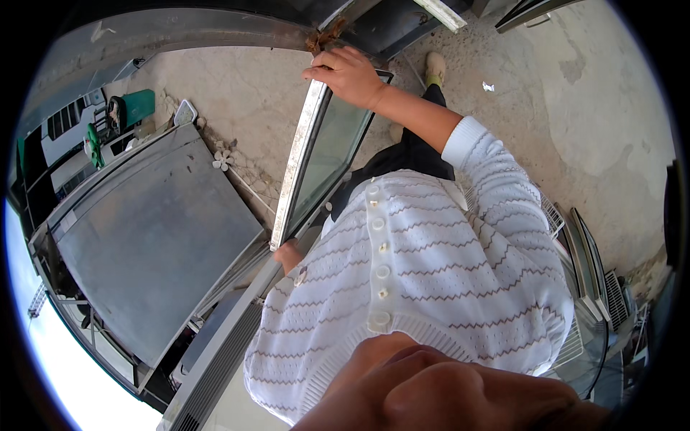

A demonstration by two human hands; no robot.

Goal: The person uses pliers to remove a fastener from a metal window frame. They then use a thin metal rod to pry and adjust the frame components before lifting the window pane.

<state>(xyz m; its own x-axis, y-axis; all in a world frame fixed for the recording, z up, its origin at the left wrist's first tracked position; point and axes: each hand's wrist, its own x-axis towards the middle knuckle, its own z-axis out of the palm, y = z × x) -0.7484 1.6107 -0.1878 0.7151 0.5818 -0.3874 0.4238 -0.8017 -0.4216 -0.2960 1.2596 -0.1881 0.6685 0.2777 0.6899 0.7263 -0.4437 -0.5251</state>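
One framed glass pane (328,147) takes up my work, slanting from near 12 o'clock down toward 8 o'clock beside my shirt (445,258). My right hand (352,77) is at 12 o'clock, its fingers bent over and clamped on the top end of the pale frame (296,161). My left hand (289,256) shows at 8 o'clock, by the frame's other end; its fingers are out of sight, so I can't tell whether they grip or merely rest there.

As for how far along I am, I'd judge only this much done: the pane is in hand and tilted, with no crack that I can see. It isn't laid flat or set among the panels (589,266) between 3 and 4 o'clock, so some handling seems left; how much, nothing tells me.

My shirt hides most of my left hand, and I can't make out what the pane's lower end bears on. Just beyond my right hand sits a brown clump (327,36), hard to identify. A metal beam (208,34) at 11 o'clock runs off into the dark rim. Past the grey sheet (151,237) at 9 o'clock, the clutter is too small to sort out.
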